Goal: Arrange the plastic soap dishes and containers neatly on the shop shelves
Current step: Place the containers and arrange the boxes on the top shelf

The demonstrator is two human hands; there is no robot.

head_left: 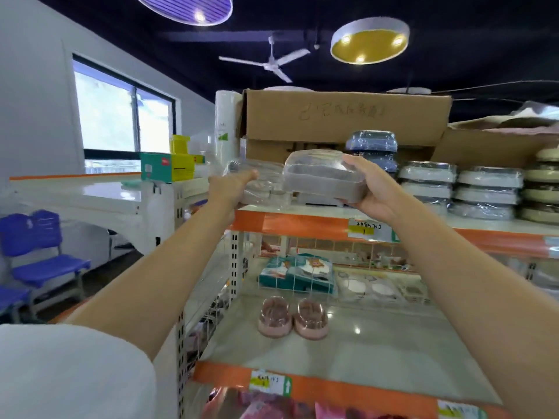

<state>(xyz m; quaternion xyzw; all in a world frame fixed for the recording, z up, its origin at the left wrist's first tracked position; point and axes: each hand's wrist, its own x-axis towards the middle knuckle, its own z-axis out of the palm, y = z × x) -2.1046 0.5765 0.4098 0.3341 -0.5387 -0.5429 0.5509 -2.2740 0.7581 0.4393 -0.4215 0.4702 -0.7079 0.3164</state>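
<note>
My right hand [370,189] grips a grey soap dish with a clear lid [320,175] by its right end, holding it just above the top shelf [302,220]. My left hand [233,184] reaches with straight fingers to a pile of clear wrapped dishes [266,179] at the shelf's left end, touching them. Wrapped stacks of white and grey dishes [426,182] and blue containers [373,146] stand to the right on the same shelf. Two pink lidded dishes [292,319] sit side by side on the shelf below.
Cardboard boxes [341,119] stand behind the top shelf's goods. A teal packet [298,273] lies behind a wire divider on the lower shelf. Blue chairs [39,258] and a white counter [90,192] stand to the left. Beige dish stacks [541,189] fill the far right.
</note>
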